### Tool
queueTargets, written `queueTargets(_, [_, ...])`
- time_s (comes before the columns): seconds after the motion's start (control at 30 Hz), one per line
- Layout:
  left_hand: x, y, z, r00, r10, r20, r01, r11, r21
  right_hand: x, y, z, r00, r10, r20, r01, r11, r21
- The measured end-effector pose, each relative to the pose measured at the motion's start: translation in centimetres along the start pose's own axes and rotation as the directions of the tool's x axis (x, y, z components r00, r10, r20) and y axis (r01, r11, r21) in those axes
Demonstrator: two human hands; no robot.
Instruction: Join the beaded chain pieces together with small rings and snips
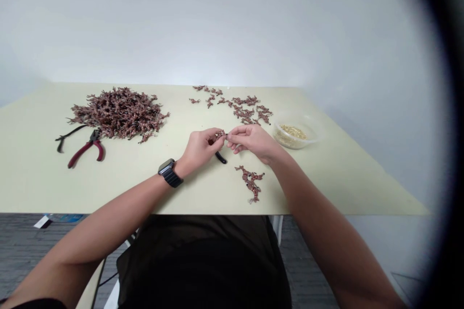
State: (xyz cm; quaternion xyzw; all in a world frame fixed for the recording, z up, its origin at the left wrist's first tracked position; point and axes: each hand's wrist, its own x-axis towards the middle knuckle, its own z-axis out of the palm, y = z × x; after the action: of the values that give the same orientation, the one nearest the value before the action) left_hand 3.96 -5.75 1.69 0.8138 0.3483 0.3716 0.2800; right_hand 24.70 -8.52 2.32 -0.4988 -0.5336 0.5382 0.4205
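Note:
Over the middle of the table my left hand point(203, 148) is closed in a pinch on a small brown animal-shaped figurine point(220, 134). My right hand point(250, 139) meets it from the right, thumb and fingers pressed together at the figurine's dark tip. Whatever lies between those right fingertips is too small to make out. Just below the hands a black curved tool handle point(221, 158) shows; the rest of that tool is hidden. A few more brown figurines point(251, 182) lie in a loose cluster nearer the front edge, below my right hand.
A big heap of brown figurines point(119, 113) covers the left back. Before it lie red-handled pliers point(87, 148) and a black-handled tool point(68, 136). Scattered figurines point(246, 108) lie behind my hands. A clear plastic bowl point(308, 137) of small gold-coloured pieces point(293, 132) stands right.

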Motion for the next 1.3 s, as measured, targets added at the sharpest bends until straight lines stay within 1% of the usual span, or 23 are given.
queueTargets(0.1, [0.1,-0.1,0.1,0.999,-0.030,0.020,0.031,0.998,-0.060,-0.1,-0.1,0.6,0.995,-0.068,-0.068,0.063,0.996,-0.065])
queueTargets(0.17, [0.2,-0.1,0.2,0.993,-0.090,0.076,0.104,0.974,-0.203,-0.1,-0.3,0.9,0.976,-0.159,-0.147,0.134,0.977,-0.168])
queueTargets(0.2, [0.3,-0.2,0.2,0.984,-0.125,0.125,0.158,0.940,-0.303,-0.2,-0.4,1.0,0.956,-0.222,-0.190,0.175,0.955,-0.238])
queueTargets(0.23, [0.4,-0.2,0.3,0.971,-0.153,0.186,0.218,0.888,-0.404,-0.3,-0.5,1.1,0.930,-0.291,-0.224,0.215,0.926,-0.309])
queueTargets(0.3, [0.5,-0.2,0.4,0.937,-0.175,0.301,0.322,0.766,-0.557,-0.5,-0.7,1.3,0.876,-0.412,-0.251,0.280,0.858,-0.430])
queueTargets(0.33, [0.6,-0.2,0.4,0.922,-0.172,0.346,0.357,0.720,-0.595,-0.6,-0.8,1.5,0.858,-0.452,-0.243,0.303,0.829,-0.470])
queueTargets(0.37, [0.6,-0.2,0.4,0.911,-0.165,0.378,0.379,0.695,-0.611,-0.8,-0.9,1.6,0.849,-0.478,-0.227,0.320,0.805,-0.500])
queueTargets(0.4, [0.6,-0.1,0.4,0.905,-0.158,0.396,0.388,0.688,-0.613,-1.0,-1.0,1.7,0.845,-0.493,-0.206,0.331,0.786,-0.523])
queueTargets(0.53, [0.4,0.2,0.1,0.899,-0.137,0.417,0.375,0.732,-0.569,-1.3,-1.2,2.0,0.846,-0.514,-0.143,0.337,0.722,-0.604])
queueTargets(0.63, [0.4,0.4,-0.1,0.898,-0.130,0.420,0.360,0.766,-0.532,-1.2,-1.1,1.9,0.838,-0.535,-0.106,0.362,0.690,-0.626])
queueTargets(0.73, [0.3,0.5,-0.2,0.901,-0.116,0.418,0.337,0.794,-0.506,-1.1,-1.0,1.8,0.831,-0.550,-0.086,0.385,0.679,-0.626])
queueTargets(0.83, [0.3,0.5,-0.2,0.901,-0.107,0.420,0.321,0.816,-0.481,-1.0,-0.9,1.8,0.831,-0.549,-0.087,0.378,0.673,-0.636])
queueTargets(1.03, [0.2,0.4,-0.2,0.901,-0.113,0.418,0.320,0.824,-0.467,-1.2,-1.0,1.7,0.837,-0.543,-0.074,0.373,0.663,-0.649])
queueTargets(1.13, [0.1,0.3,-0.2,0.901,-0.112,0.418,0.309,0.842,-0.442,-1.1,-0.8,1.7,0.834,-0.548,-0.068,0.372,0.648,-0.664])
queueTargets(1.23, [0.1,0.0,0.0,0.907,-0.111,0.407,0.279,0.882,-0.381,-1.0,-0.5,2.0,0.812,-0.582,-0.044,0.378,0.583,-0.719])
queueTargets(1.3, [0.0,-0.3,0.2,0.927,-0.104,0.361,0.218,0.932,-0.290,-1.0,-0.3,2.5,0.790,-0.613,-0.017,0.382,0.513,-0.769])
